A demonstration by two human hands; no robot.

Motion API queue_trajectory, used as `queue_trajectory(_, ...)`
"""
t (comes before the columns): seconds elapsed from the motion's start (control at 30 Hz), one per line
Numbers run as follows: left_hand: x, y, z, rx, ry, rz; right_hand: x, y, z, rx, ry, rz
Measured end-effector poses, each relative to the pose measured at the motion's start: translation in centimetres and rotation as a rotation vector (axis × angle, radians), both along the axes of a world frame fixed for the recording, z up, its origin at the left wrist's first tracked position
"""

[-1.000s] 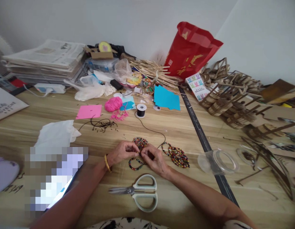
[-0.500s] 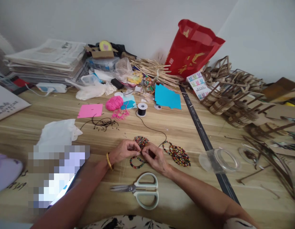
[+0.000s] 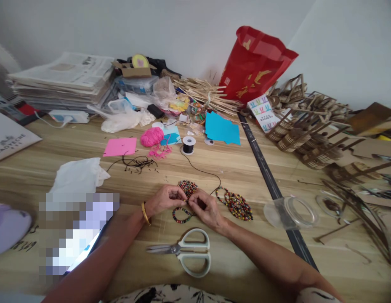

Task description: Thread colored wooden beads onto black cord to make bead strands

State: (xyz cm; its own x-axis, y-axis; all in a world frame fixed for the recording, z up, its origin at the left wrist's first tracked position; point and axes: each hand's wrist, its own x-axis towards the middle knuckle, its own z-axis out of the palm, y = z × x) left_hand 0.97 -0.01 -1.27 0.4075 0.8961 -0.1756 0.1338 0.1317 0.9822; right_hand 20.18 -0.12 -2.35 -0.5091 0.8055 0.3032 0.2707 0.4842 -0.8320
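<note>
My left hand (image 3: pixel 167 198) and my right hand (image 3: pixel 205 209) meet fingertip to fingertip over the table, both pinched on a thin black cord (image 3: pixel 201 169). That cord runs back to a spool (image 3: pixel 188 145). Just below my fingers lies a small loop of multicoloured beads (image 3: pixel 179 216). Behind them sits a coil of beads (image 3: pixel 188 186), partly hidden by my hands. A larger pile of strung beads (image 3: pixel 238 206) rests right of my right hand. Scissors (image 3: pixel 182 251) with pale handles lie nearer to me, blades pointing left.
Black cord scraps (image 3: pixel 140 163), pink paper (image 3: pixel 120 147) and pink yarn (image 3: pixel 151 136) lie beyond my left hand. A lit phone (image 3: pixel 84 235) is at left. Clear plastic lids (image 3: pixel 290 211) and small woven baskets (image 3: pixel 318 145) stand right. Blue paper (image 3: pixel 222 128) lies further back.
</note>
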Motion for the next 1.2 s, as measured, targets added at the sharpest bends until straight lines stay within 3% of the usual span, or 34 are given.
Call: queue_trajectory(1.2, -0.15, -0.01, -0.21, 0.048, 0.031, -0.027, -0.08, 0.14, -0.44, 0.003, 0.024, 0.002)
